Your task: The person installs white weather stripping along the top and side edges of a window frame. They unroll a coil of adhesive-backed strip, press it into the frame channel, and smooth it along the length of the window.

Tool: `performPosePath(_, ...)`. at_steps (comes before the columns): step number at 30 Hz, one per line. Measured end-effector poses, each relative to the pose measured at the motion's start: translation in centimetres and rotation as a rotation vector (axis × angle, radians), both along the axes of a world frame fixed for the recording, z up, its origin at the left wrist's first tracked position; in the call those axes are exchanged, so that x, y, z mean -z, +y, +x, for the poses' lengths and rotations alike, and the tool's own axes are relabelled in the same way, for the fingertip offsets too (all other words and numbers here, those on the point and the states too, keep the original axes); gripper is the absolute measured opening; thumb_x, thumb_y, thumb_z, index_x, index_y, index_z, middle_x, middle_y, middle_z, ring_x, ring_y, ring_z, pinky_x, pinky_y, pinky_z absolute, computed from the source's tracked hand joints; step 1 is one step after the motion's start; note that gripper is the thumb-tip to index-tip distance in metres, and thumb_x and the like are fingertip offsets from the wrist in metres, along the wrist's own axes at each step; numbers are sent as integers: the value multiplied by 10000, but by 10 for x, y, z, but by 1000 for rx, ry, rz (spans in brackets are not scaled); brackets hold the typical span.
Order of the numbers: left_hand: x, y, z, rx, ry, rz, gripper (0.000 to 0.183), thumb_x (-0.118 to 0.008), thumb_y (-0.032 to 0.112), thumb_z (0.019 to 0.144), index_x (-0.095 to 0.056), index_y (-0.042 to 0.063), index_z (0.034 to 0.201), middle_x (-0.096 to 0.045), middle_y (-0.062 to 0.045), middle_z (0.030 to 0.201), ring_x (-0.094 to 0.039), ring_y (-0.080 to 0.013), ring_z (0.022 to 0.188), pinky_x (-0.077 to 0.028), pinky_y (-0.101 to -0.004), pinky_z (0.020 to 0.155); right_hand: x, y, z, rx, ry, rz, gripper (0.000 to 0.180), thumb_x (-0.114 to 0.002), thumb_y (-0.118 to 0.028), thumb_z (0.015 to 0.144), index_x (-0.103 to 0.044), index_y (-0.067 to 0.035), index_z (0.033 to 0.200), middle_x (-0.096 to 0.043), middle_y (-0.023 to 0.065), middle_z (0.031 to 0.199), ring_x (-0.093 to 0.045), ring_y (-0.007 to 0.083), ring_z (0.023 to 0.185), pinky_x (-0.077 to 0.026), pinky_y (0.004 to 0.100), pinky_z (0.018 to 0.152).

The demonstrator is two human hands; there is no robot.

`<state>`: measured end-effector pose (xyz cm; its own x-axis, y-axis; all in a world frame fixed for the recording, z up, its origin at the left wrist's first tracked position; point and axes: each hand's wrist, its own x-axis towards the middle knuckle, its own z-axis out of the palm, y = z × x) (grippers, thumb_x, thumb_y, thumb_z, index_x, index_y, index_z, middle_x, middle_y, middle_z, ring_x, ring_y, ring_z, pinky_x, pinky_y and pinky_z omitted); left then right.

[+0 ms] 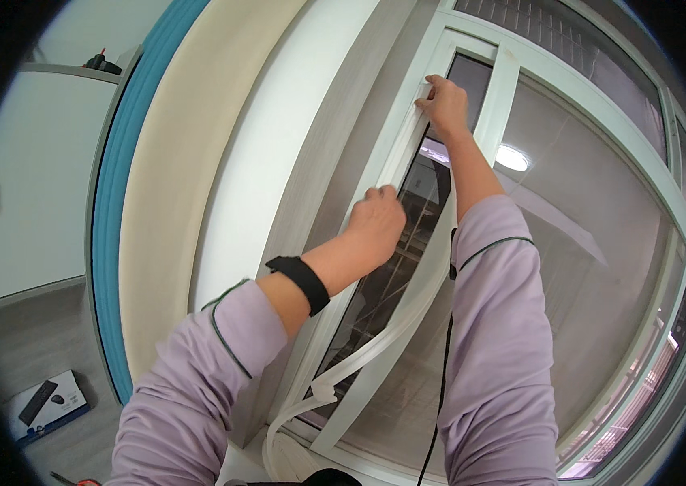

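Observation:
A narrow window sash with a white frame [504,91] stands before me. My right hand [445,108] is high on its left upright, thumb and forefinger pinching a white flexible strip. Lower on the same upright, my left hand [378,220] lies with curled fingers against the frame; its fingertips are partly hidden. Between both hands a white strip section [402,144] runs along the upright. A loose length of white strip [388,340] hangs from behind my right forearm, with a kink near the bottom. It leads down to a loose coil [288,458] near the sill.
A black cable [445,370] hangs beside my right sleeve. Left are a grey panelled window reveal [318,152], a cream curtain [178,200] and a blue curtain [121,200]. A keyboard-and-mouse box [48,407] and red-handled scissors [84,482] lie at lower left, near a white cabinet [45,182].

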<state>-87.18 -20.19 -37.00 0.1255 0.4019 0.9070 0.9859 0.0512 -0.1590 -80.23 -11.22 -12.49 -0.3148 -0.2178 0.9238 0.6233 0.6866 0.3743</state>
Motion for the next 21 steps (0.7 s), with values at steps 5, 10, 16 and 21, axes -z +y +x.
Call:
performPosePath(5,-52,9,-2,-16,9,224,303,-699,40,752,-643,-87,1021,-553,-195,1154,-588,-335,1079,-597,-364,786,-8,5,-2,65,-8,23,464,-809,-141,705,-725,-24,1147,-741,171,870,-733,325,837,-570,401,778)
performPosePath(10,-101,23,-7,-68,35,242,484,-714,50,765,-588,-140,1192,-537,-213,1276,-569,-355,1139,-574,-402,871,-18,15,-3,-9,-128,-67,432,-746,-131,761,-703,-18,1177,-734,202,941,-721,355,897,-561,432,841)
performPosePath(16,-119,24,-1,-83,-3,44,479,-733,73,779,-641,-75,1225,-553,-206,1315,-559,-345,1190,-536,-414,945,-1,-15,8,105,-158,52,438,-764,-187,763,-701,-27,1166,-730,216,1034,-699,389,1006,-560,476,882)
performPosePath(21,-124,23,-6,-15,-4,85,314,-730,82,792,-728,-22,1088,-596,-199,1236,-564,-345,1184,-530,-416,970,21,-45,36,463,-84,-140,425,-835,-272,714,-730,-39,1053,-734,212,1044,-710,373,995,-583,466,806)
